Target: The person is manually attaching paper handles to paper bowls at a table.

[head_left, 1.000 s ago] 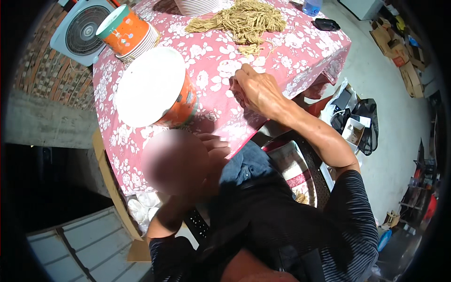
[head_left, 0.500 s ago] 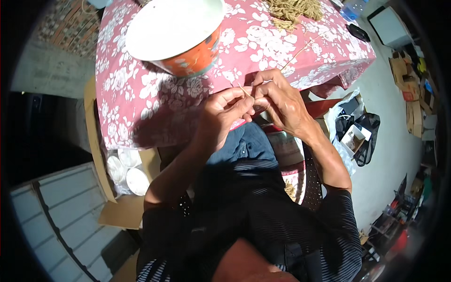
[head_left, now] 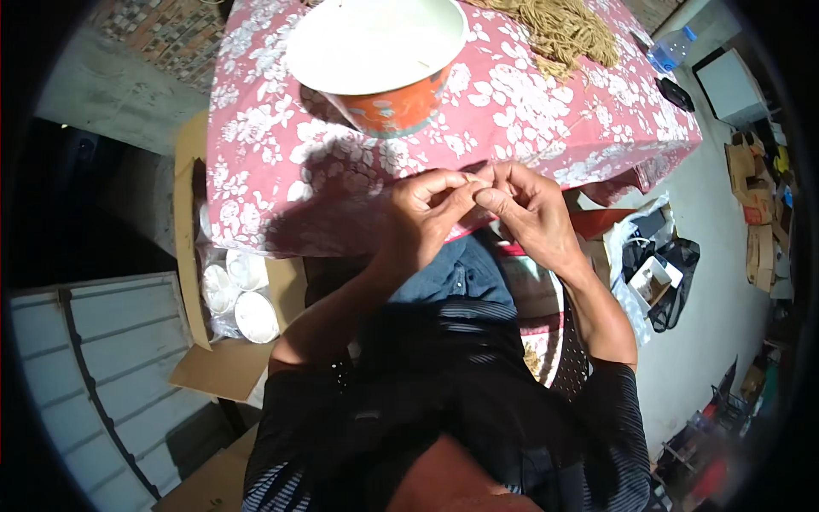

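Just past the table's near edge, my left hand [head_left: 429,209] and my right hand [head_left: 537,218] meet with their fingertips together. Both are closed in a pinch. A thin tan strand [head_left: 472,177] barely shows between the fingertips; most of it is hidden by the fingers. Beyond them on the table lies a loose heap of similar tan strands [head_left: 576,41]. A big bucket [head_left: 397,109], white inside and orange patterned outside, stands ahead of my left hand.
A pink floral cloth [head_left: 512,94] covers the table. At its far right are a clear bottle [head_left: 671,49] and a black object [head_left: 675,94]. An open carton [head_left: 192,256] with white round containers [head_left: 256,316] sits at left; bags [head_left: 674,286] lie on the right floor.
My fingertips have drawn closer together, and the strand that stuck out toward the upper right no longer shows. The view has shifted, so the table and bucket appear farther right.
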Tool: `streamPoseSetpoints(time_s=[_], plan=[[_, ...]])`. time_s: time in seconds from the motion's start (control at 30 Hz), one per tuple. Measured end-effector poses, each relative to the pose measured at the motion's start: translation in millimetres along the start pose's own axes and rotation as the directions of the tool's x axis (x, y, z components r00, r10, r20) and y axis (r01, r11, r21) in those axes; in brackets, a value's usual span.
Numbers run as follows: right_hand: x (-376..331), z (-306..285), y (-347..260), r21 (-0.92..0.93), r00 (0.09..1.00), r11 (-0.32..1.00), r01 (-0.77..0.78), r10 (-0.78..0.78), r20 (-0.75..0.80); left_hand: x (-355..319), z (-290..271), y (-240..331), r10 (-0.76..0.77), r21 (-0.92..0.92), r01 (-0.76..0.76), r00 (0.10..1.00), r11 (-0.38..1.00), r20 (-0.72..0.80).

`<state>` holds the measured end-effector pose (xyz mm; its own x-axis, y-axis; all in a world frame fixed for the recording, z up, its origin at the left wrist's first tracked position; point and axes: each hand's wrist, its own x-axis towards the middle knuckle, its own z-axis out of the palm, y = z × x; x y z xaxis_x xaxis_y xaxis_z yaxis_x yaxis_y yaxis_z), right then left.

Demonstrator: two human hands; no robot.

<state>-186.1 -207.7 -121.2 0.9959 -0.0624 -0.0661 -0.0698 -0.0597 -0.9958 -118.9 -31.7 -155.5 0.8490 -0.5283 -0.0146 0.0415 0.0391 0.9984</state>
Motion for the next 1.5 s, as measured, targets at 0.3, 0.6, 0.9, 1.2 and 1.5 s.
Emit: streamPoseSetpoints(time_s=[0.3,0.6,0.9,1.2,1.5], plan=[[-2,4,-5,0.004,0.989,0.992,0.129,-0.129,-0.073,-10,-17,48,0.176,0.385,-0.129,0.980,0.914,-0.091],[31,13,-21,0.024,0.903,0.938,0.347,-0.326,-0.280,50,-51,119,0.672,0.867,-0.472,0.695,0.160,0.255],[37,1,-35,-0.083,0.829,0.884,0.460,-0.462,-0.315,52,-89,141,0.295,0.628,-0.277,0.952,0.727,0.078],[76,-13,-78,-0.432,0.518,0.422,0.797,-0.846,0.130,26,-95,166,0.198,0.688,-0.271,0.963,0.673,0.185],[109,-16,-105,-0.102,0.797,0.797,0.596,-0.570,0.200,50,-109,177,0.199,0.579,-0.342,0.934,0.740,0.296]])
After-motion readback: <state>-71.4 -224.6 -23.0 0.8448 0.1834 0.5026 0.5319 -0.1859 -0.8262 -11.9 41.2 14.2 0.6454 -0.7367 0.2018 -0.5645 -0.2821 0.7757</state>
